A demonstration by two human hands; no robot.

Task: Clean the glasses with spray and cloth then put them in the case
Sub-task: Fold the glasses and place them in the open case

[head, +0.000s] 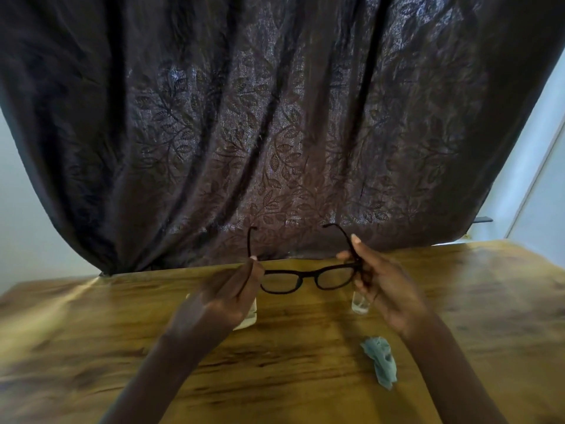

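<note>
While both hands [227, 289] hold them, glasses [308, 278] span left-right.

Dark-framed glasses [308, 278] aloft between both hands' grips — crumpled cloth [380, 364], perhaps blue-grey, on wooden table [305, 347].

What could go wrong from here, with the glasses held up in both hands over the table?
1. Both hands, left hand and right hand, pinch the glasses near the hinges, so fingers may smudge the lenses.
2. The small clear bottle stands right under the right hand; lowering it could knock it over.
3. The cloth lies crumpled on the table, where it may pick up grit that could scratch lenses.
</note>
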